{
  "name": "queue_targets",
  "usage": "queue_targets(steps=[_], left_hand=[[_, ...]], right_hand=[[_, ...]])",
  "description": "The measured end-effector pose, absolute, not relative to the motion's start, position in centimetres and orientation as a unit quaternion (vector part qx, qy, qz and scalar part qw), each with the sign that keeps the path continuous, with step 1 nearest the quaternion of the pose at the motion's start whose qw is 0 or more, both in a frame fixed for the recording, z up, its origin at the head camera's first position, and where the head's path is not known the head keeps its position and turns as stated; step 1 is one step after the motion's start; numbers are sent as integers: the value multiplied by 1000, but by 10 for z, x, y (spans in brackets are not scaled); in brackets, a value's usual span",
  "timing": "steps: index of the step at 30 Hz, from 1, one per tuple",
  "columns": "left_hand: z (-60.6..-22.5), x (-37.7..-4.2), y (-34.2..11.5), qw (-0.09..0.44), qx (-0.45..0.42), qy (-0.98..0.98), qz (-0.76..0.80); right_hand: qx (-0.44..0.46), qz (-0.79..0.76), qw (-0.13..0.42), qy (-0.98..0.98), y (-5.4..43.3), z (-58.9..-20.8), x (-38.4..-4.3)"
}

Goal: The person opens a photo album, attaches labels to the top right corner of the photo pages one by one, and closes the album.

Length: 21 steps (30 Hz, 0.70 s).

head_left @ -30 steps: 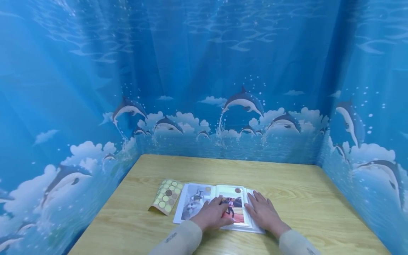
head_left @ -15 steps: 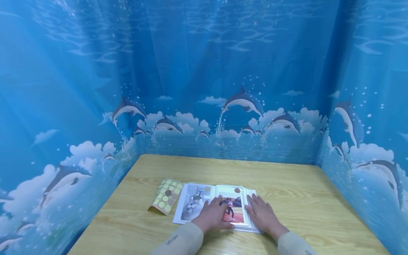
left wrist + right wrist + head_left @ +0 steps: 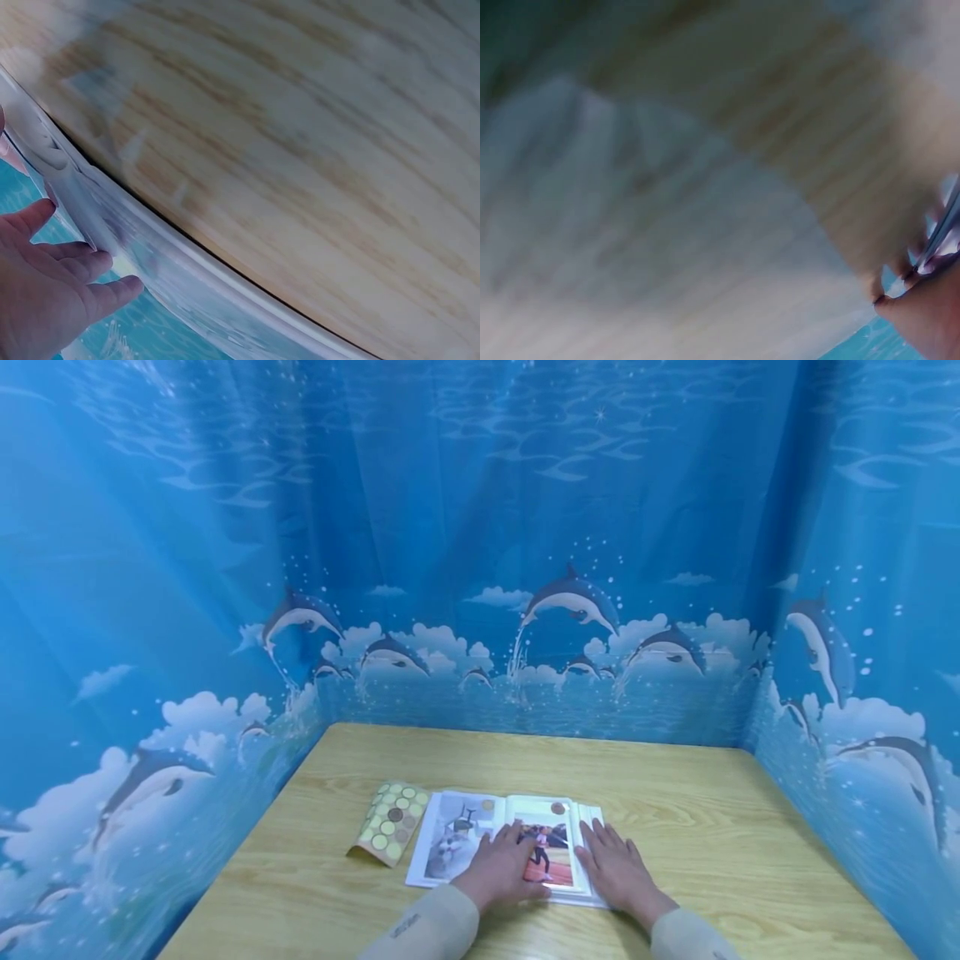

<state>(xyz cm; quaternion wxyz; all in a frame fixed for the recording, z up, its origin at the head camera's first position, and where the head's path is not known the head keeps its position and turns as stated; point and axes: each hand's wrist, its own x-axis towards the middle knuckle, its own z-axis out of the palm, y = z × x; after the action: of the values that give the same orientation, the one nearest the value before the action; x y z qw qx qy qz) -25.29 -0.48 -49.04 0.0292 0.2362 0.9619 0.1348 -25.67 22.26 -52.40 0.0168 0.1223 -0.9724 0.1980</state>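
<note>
Where fingers (image 3: 512,838) rest, open album (image 3: 519,810), long axis — left to right

"Where does the head view look from?"
"Above and back, facing forward and down: dolphin curtain (image 3: 465,527) at twelve o'clock, photo album (image 3: 459,843) at six."
"And the wrists?"
"Close over the surface (image 3: 450,756). Left grip (image 3: 49,292) at eight o'clock in its view, right grip (image 3: 930,307) at four in its own."
"Shared?"
"Head and left wrist both catch left grip, album, surface."

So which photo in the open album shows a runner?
The right photo, nearer the right hand: it has a running figure on reddish ground. The left photo is mostly grey, with no runner visible.
</note>
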Motion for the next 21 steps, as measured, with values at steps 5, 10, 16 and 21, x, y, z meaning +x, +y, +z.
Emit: queue_targets(steps=[5, 10, 16, 21], left_hand=[[-491, -254, -7, 33, 236, 961, 140], [-493, -256, -9, 38, 234, 960, 147], [-492, -257, -11, 47, 229, 960, 155], [-490, -257, -13, 50, 228, 958, 166]], right_hand=[[123, 192, 23, -973, 222, -525, -257], [122, 188, 25, -974, 221, -525, -257], [118, 183, 15, -976, 221, -526, -257], [117, 182, 10, -976, 221, -526, -259]])
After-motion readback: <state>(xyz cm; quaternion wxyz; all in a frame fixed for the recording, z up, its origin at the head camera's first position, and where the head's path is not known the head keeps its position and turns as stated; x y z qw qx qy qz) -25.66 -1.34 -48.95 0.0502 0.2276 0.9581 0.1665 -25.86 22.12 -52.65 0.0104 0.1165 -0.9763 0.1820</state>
